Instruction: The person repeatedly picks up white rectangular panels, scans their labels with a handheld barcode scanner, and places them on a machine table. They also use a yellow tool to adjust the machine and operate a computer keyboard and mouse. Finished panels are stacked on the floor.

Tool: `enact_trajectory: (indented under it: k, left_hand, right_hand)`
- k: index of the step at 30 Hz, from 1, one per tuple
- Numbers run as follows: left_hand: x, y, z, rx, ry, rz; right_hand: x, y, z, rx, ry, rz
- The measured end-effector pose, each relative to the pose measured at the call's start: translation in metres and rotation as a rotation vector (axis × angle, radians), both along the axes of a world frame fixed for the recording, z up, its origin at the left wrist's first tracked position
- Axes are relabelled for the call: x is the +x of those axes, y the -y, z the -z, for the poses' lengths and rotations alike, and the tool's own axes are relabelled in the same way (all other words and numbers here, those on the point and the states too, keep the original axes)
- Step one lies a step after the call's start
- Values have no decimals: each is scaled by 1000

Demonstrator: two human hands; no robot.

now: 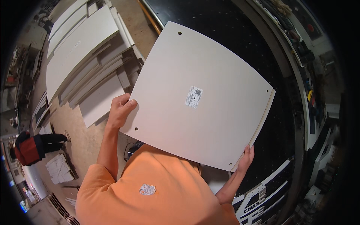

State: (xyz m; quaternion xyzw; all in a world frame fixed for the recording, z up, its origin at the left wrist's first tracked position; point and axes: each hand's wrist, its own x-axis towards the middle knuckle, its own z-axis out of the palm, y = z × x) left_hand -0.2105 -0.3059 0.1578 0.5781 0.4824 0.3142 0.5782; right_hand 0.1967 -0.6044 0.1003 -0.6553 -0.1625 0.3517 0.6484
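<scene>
- Below, dark perforated machine surface [240,33]; workshop floor [78,138] with stacked white boards [82,48].
- White panel [198,93] held flat, long axis running upper-left to lower-right.
- My left hand [120,109] and right hand [245,159] both grip its edges.

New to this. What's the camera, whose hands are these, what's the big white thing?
This is one picture from a wide fisheye camera worn on a person's head, looking down. That is why straight edges bend near the rim and the person's own orange shirt fills the bottom. There is no machine arm: both hands are the wearer's own. The left hand grips the left edge of a large white panel, and the right hand holds its lower right corner. The panel has small drilled holes near its corners and a small sticker label in the middle. Behind it lies a dark machine bed. On the floor to the left is a stack of similar white panels.
</scene>
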Motion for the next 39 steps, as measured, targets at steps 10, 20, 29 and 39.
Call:
enact_trajectory:
  k: [10,20,29,39]
  left_hand:
    - [-144,56,-26,118,140,-316]
    - [-289,53,-44,176,121,-421]
    - [-325,66,-56,58,486,-636]
    - [-255,31,-33,-49,1177,-555]
  right_hand:
    - [-70,-82,-16,149,-38,-304]
    - [-195,-140,-8,168,-91,-404]
    - [-252,-187,-33,82,-139,-566]
    - [-284,-202,-133,201,-278,-385]
